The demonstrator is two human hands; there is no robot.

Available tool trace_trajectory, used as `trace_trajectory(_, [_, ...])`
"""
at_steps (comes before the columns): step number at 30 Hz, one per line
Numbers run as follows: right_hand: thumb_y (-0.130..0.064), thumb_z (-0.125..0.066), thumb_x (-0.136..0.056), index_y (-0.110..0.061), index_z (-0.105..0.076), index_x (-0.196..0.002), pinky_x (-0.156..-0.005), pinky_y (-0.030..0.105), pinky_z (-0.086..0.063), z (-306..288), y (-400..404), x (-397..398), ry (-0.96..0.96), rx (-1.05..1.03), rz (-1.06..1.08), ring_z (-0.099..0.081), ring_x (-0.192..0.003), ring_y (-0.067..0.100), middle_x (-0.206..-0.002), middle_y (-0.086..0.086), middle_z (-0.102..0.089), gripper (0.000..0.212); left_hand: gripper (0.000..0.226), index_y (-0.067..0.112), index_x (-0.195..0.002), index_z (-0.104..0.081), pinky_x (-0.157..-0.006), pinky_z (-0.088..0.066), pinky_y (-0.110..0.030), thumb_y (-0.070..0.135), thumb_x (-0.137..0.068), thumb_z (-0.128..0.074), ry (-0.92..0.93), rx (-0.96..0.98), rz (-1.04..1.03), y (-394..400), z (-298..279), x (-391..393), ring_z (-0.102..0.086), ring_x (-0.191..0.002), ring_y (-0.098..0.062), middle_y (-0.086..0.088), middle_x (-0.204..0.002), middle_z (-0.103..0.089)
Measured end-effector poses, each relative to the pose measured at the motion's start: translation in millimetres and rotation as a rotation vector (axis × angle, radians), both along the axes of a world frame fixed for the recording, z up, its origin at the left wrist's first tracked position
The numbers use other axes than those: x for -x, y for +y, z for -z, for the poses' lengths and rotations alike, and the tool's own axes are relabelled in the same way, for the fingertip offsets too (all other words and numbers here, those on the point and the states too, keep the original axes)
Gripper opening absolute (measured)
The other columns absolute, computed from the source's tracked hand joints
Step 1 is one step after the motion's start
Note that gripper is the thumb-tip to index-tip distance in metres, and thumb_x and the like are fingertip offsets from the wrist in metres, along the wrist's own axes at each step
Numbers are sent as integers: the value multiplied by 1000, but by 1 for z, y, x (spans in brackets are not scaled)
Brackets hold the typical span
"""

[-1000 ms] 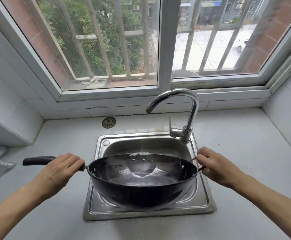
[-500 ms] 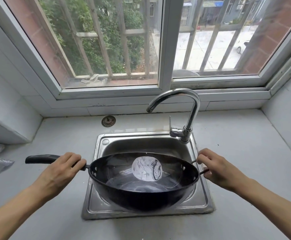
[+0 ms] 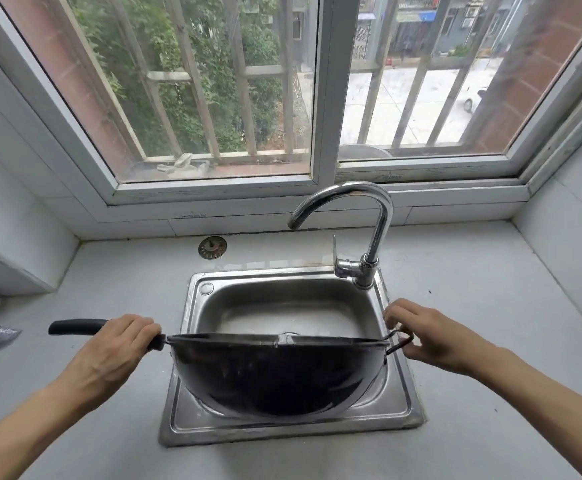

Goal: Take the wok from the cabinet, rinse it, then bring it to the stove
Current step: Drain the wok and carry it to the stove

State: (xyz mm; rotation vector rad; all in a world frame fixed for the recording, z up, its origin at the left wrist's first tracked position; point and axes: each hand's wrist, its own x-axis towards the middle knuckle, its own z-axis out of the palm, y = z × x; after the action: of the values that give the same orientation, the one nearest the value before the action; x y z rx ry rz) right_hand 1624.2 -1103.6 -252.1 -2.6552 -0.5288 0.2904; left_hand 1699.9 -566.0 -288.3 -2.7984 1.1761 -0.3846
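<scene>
Grey countertop (image 3: 473,306) below our barred window (image 3: 213,81), steel sink (image 3: 192,306), black wok (image 3: 275,379) tipped away over it, our left hand (image 3: 116,355) wrapped round its long handle, our right hand (image 3: 435,337) pinching the wire loop handle, faucet (image 3: 376,220) behind.

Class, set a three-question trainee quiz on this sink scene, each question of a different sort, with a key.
1. True or false: water is running from the faucet.
2. Which hand grips the wok's long black handle? A. left hand B. right hand
3. Fill in: the wok is held tilted over the ___.

Key: 1 false. 2 A; the right hand holds the small wire loop handle. 3 sink.
</scene>
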Motion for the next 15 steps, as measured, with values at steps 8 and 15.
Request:
trace_trajectory(8, [5, -65, -71, -13, -55, -105, -72, 28, -50, -4, 3, -2, -57, 106, -16, -53, -84, 15, -107, -5, -52, 40, 18, 9, -106, -54, -77, -49, -41, 14, -92, -44, -62, 22, 33, 1, -1, -1, -58, -85, -30, -9, -97, -61])
trace_trajectory(15, [6, -60, -74, -20, -50, -104, -75, 31, -50, -5, -2, -8, 22, 50, 21, -53, -85, 11, -101, -12, -48, 40, 13, 13, -104, -54, -73, -49, -37, 19, -94, -48, 16, 10, 43, 6, 7, -2, -54, -82, -25, -3, -95, -59])
